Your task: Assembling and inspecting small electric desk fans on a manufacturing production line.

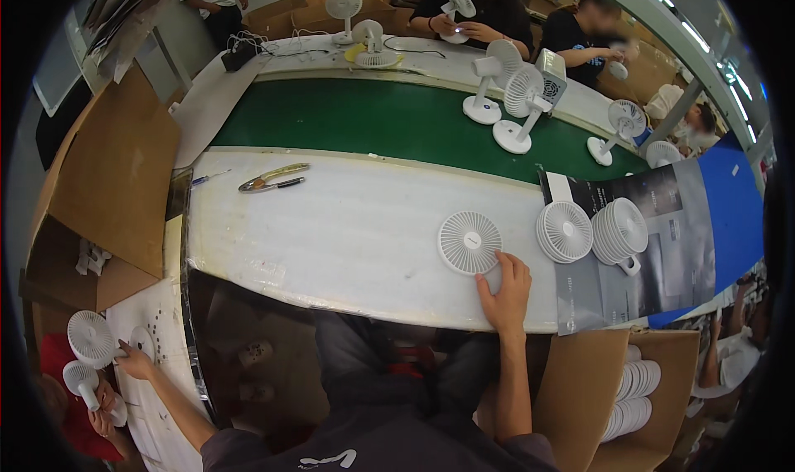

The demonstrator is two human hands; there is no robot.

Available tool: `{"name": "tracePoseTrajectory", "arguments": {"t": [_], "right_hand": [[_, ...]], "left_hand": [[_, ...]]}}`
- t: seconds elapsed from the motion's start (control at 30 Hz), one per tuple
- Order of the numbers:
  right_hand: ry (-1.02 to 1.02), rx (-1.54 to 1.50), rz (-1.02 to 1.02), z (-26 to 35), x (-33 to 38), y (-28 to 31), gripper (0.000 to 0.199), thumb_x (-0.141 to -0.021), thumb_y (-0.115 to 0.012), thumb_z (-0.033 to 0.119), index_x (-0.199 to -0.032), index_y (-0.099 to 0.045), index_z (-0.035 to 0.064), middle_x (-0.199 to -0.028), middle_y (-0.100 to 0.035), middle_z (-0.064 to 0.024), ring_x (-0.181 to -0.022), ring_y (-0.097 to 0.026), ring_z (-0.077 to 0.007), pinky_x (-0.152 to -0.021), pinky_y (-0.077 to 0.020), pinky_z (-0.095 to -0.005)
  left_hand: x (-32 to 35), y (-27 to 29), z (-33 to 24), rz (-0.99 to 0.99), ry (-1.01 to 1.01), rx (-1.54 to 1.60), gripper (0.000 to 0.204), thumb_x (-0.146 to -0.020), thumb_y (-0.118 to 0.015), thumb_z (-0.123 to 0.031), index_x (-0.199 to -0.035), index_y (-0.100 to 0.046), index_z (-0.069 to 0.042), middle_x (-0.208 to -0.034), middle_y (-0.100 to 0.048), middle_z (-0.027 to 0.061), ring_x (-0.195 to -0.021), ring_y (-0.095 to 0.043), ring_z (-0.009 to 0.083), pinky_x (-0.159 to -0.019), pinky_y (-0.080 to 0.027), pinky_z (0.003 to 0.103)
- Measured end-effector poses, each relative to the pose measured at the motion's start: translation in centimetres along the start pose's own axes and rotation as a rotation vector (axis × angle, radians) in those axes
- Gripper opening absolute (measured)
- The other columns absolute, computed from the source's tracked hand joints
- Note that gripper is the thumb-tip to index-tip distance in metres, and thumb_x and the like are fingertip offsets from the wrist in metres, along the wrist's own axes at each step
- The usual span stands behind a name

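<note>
A round white fan grille lies flat on the white tabletop. My right hand has thumb and fingers at its lower right rim, closed lightly on the edge. Far to the left, my left hand reaches over a side table beside a white fan head and a round white part. Its fingers are partly hidden, so whether it grips the fan head cannot be made out. To the right of my right hand stand two stacks of white grilles, a nearer stack and a taller stack.
Pliers and a screwdriver lie at the table's left. Beyond runs a green belt with several white fans. An open carton with white discs stands lower right. Co-workers handle fans across the belt and at left.
</note>
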State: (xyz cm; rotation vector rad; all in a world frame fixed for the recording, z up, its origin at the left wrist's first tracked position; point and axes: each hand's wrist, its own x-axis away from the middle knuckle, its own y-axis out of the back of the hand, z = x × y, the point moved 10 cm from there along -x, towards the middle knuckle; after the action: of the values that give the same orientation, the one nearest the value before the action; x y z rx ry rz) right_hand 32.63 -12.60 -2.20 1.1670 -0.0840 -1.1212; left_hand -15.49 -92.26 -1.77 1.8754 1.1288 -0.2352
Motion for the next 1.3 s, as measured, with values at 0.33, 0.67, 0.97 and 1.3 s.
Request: {"name": "tracePoseTrajectory", "arguments": {"t": [0.33, 0.67, 0.97, 1.3], "right_hand": [[-0.007, 0.012, -0.028, -0.6, -0.4, -0.2, 0.051, -0.080, -0.071, 0.022, -0.125, -0.057, 0.0023, -0.120, -0.056, -0.0148, -0.107, -0.052, -0.0303, -0.096, -0.0404, -0.0393], [0.033, 0.046, -0.057, 0.1, -0.3, -0.2, 0.048, -0.082, -0.069, 0.023, -0.123, -0.057, 0.0022, -0.117, -0.057, -0.0146, -0.105, -0.053, -0.0298, -0.095, -0.0405, -0.0398], [0.024, 0.070, -0.063, 0.1, 0.0, 0.1, 0.046, -0.082, -0.069, 0.021, -0.123, -0.058, 0.0025, -0.116, -0.058, -0.0139, -0.104, -0.053, -0.0294, -0.095, -0.0407, -0.0394], [-0.013, 0.057, -0.075, -0.3, -0.9, 0.3, 0.042, -0.081, -0.069, 0.021, -0.118, -0.060, 0.0023, -0.111, -0.058, -0.0137, -0.101, -0.053, -0.0291, -0.093, -0.0411, -0.0392]], "left_hand": [[6.8, 4.3, -3.9, -0.149, -0.113, 0.291, 0.025, -0.092, -0.059, -0.018, -0.109, -0.062, 0.001, -0.109, -0.065, 0.0201, -0.094, -0.064, 0.0331, -0.084, -0.052, 0.038], [33.0, 1.3, -38.0, 0.547, -0.688, 1.039, 0.016, -0.078, -0.061, 0.005, -0.091, -0.063, -0.004, -0.087, -0.062, 0.0053, -0.075, -0.056, 0.0178, -0.073, -0.048, 0.028], [53.1, -1.0, -54.8, 1.281, -0.713, 1.228, 0.012, -0.081, -0.062, 0.002, -0.090, -0.065, -0.005, -0.080, -0.064, 0.0031, -0.070, -0.055, 0.0142, -0.064, -0.046, 0.025], [54.0, -1.3, -66.2, 0.776, -0.771, 1.239, 0.068, -0.076, -0.081, -0.023, -0.135, -0.049, -0.013, -0.124, -0.053, 0.0149, -0.108, -0.054, 0.0271, -0.088, -0.047, 0.037]]}}
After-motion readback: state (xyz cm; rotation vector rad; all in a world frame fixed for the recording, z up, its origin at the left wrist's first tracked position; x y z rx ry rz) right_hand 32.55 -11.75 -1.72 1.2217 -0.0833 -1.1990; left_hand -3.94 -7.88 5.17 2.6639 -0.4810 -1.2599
